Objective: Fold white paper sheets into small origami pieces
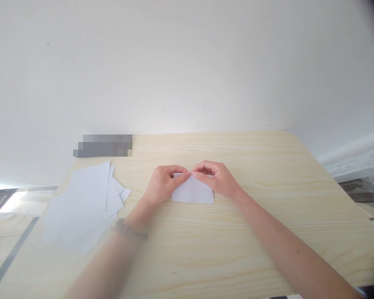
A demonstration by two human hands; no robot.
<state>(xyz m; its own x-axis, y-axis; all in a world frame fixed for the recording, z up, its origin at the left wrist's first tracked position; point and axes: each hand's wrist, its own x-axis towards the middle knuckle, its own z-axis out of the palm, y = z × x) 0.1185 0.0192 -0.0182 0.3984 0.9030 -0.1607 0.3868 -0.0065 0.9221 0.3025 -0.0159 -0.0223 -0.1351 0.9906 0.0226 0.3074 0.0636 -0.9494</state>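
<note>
- A small white piece of paper (pixel 192 192) lies on the table (pixel 180 249), between the two hands and a little beyond the middle of the tabletop.
- A second layer shows along its right edge, so the paper looks doubled; its long sides run left to right.
- The left hand (pixel 160 182) pinches the far edge of the paper, thumb on top and pointing inward, index finger curved along behind the edge.
- The right hand (pixel 220 179) grips the same edge from the other side, its thumb on top too and its other fingers curled behind.
- The tips of both thumbs and index fingers meet, or nearly meet, near the middle of that edge; whether they touch, I cannot tell.
- A dark beaded bracelet (pixel 130 230) circles the left wrist.
- To the left, well apart from the small paper, loose white sheets (pixel 87 195) lie fanned in an overlapping pile.
- Beyond the pile, near the far left corner, sits a grey object (pixel 104 146), blurred into blocks.
- A pale wall (pixel 187 74) rises behind the table.
</note>
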